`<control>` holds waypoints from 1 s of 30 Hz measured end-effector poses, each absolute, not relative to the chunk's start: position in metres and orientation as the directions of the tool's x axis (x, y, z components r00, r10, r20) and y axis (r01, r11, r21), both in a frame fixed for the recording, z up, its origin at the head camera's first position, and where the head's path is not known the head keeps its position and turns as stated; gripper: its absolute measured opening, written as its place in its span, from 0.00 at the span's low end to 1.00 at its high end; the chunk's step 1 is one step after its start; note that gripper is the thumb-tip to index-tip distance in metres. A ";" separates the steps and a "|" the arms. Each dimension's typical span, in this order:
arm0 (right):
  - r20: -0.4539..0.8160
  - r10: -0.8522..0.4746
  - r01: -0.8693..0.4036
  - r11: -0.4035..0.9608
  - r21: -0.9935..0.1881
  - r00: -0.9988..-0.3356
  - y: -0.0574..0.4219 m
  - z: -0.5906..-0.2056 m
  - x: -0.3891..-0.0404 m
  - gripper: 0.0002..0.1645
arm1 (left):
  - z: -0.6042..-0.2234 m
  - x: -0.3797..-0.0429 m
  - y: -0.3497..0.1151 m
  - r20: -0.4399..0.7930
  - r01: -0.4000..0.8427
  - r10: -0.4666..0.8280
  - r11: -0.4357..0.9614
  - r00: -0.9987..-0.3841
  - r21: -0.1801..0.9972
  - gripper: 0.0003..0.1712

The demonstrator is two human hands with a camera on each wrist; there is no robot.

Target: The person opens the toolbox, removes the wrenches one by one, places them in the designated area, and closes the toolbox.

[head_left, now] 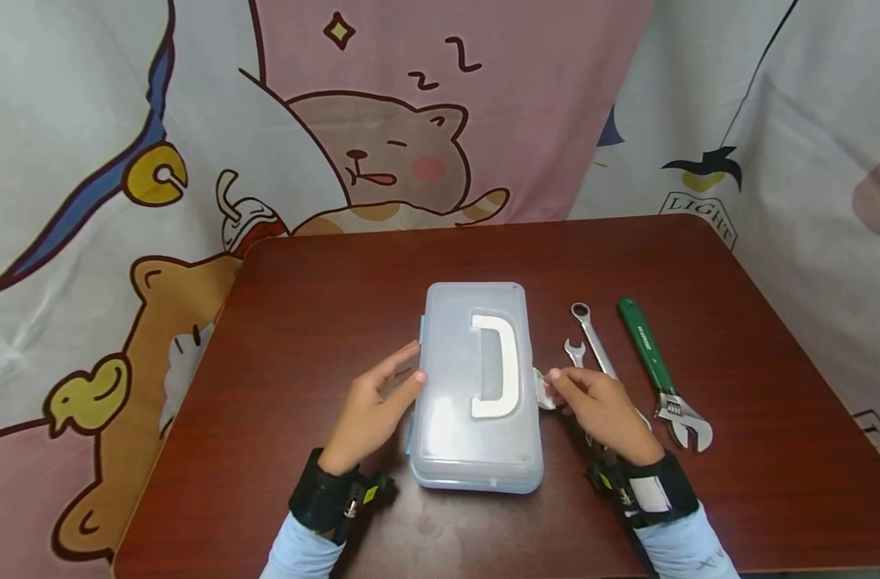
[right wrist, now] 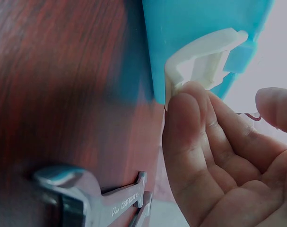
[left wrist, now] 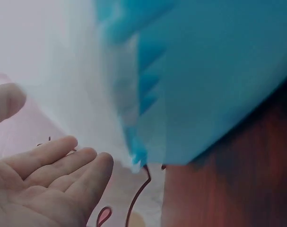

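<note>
A toolbox (head_left: 447, 386) with a translucent lid, a blue base and a white carrying handle (head_left: 511, 366) lies lengthwise on the table. At its left long side rests my left hand (head_left: 371, 414), fingers spread and the thumb at the lid's edge. In the left wrist view that palm (left wrist: 44, 189) is turned up beside the box's hinged side. My right hand (head_left: 602, 406) is at the white latch (right wrist: 195, 59), which stands swung out from the blue wall. Its fingertips touch the latch's lower end, while the thumb is held apart.
Right of the box lie a combination wrench (head_left: 595, 342), a smaller open-end wrench (head_left: 574, 352) partly hidden by the right hand, and an adjustable wrench (head_left: 646, 346) with a green handle. The brown table (head_left: 324, 289) ends at a printed cloth backdrop (head_left: 541, 96).
</note>
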State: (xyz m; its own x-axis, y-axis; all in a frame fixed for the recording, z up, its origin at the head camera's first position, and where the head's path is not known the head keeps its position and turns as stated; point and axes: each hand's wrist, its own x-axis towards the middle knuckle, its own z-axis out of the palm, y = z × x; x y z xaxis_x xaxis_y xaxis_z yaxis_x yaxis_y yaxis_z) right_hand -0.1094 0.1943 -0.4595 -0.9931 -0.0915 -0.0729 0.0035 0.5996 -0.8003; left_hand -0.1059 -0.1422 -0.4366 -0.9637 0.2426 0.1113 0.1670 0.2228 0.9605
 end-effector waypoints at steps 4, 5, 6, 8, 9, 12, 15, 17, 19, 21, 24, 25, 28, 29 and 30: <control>-0.059 -0.103 -0.018 0.624 -0.782 -0.993 0.196 -0.460 -0.110 0.24 | -0.438 -0.105 -0.136 0.103 0.149 0.229 0.195 -0.968 0.969 0.29; -0.056 -0.102 -0.022 0.634 -0.773 -0.993 0.197 -0.460 -0.110 0.24 | -0.437 -0.105 -0.135 0.100 0.144 0.225 0.191 -0.969 0.971 0.28; -0.054 -0.098 -0.022 0.645 -0.763 -0.994 0.198 -0.460 -0.110 0.24 | -0.437 -0.105 -0.134 0.100 0.144 0.223 0.190 -0.970 0.971 0.28; -0.056 -0.083 -0.014 0.666 -0.746 -0.995 0.199 -0.459 -0.110 0.24 | -0.437 -0.105 -0.134 0.097 0.140 0.221 0.191 -0.971 0.972 0.28; -0.064 -0.077 -0.004 0.674 -0.739 -0.995 0.200 -0.459 -0.110 0.25 | -0.437 -0.105 -0.134 0.094 0.138 0.221 0.192 -0.971 0.972 0.28; -0.099 -0.077 0.017 0.703 -0.711 -0.992 0.199 -0.460 -0.109 0.27 | -0.438 -0.104 -0.133 0.090 0.134 0.221 0.189 -0.971 0.973 0.29; -0.137 -0.099 0.029 0.701 -0.713 -0.986 0.198 -0.464 -0.109 0.28 | -0.439 -0.103 -0.132 0.092 0.132 0.217 0.182 -0.972 0.974 0.29; -0.151 -0.112 0.034 0.686 -0.727 -0.982 0.196 -0.467 -0.110 0.29 | -0.439 -0.103 -0.133 0.098 0.136 0.212 0.176 -0.972 0.975 0.29; -0.157 -0.115 0.041 0.666 -0.745 -0.981 0.195 -0.470 -0.111 0.29 | -0.439 -0.103 -0.133 0.098 0.135 0.208 0.170 -0.973 0.976 0.29; -0.159 -0.109 0.049 0.656 -0.753 -0.981 0.195 -0.471 -0.111 0.29 | -0.440 -0.102 -0.132 0.097 0.132 0.204 0.164 -0.974 0.978 0.30; -0.158 -0.086 0.064 0.654 -0.754 -0.984 0.196 -0.470 -0.109 0.29 | -0.440 -0.101 -0.132 0.084 0.117 0.204 0.154 -0.975 0.981 0.30; -0.156 -0.073 0.072 0.652 -0.754 -0.985 0.197 -0.469 -0.108 0.29 | -0.441 -0.101 -0.131 0.080 0.112 0.203 0.150 -0.976 0.982 0.30; -0.138 -0.042 0.078 0.646 -0.760 -0.990 0.201 -0.464 -0.106 0.28 | -0.441 -0.101 -0.130 0.076 0.106 0.201 0.139 -0.977 0.985 0.30; -0.127 -0.032 0.077 0.639 -0.765 -0.991 0.201 -0.462 -0.105 0.28 | -0.440 -0.101 -0.130 0.076 0.105 0.200 0.138 -0.977 0.985 0.30; -0.118 -0.023 0.078 0.629 -0.773 -0.993 0.202 -0.461 -0.105 0.27 | -0.441 -0.101 -0.130 0.079 0.107 0.199 0.137 -0.977 0.985 0.30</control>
